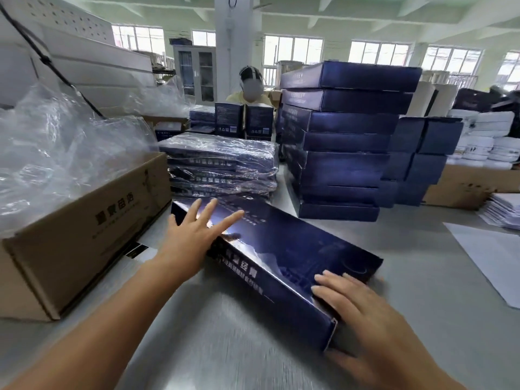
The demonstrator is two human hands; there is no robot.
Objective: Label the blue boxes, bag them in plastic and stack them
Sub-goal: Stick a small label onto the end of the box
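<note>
A blue box (281, 249) was shown lying slantwise on a brushed metal table (225, 333), unbagged and with no label visible on its upper face. The left hand (194, 235) was laid on its far end with fingers spread and straight; the right hand (363, 308) was clasped over the near end, fingers on top and thumb below. The box would best be kept flat and steadied at both ends while squared up for labelling. Loose plastic bags (56, 153) were heaped in a cardboard carton (84, 235) at left; a bagged stack (222, 164) and a taller bare stack (343, 142) were seen behind. A windowed workshop was depicted, with another person (250, 88) visible beyond
</note>
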